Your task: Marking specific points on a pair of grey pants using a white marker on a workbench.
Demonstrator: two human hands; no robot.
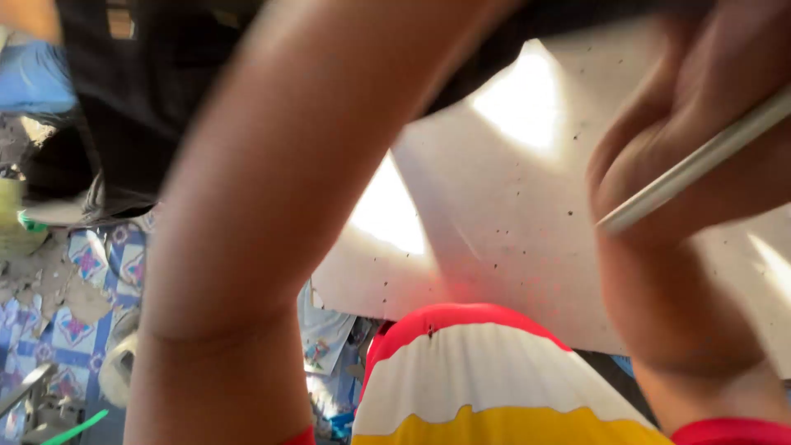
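Two arms raised close before the lens: right hand [692, 124] closed round thin pale rod [700, 161], slanting across speckled white panel [511, 222]. Left hand out of view above; grip not tellable. Panel's lower edge just above striped shirt [486, 379]; patterned floor [74, 330] cluttered at left.

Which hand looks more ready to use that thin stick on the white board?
Probably the right hand: it grips the thin pale stick over the white board. The left hand is out of view; only its forearm shows.
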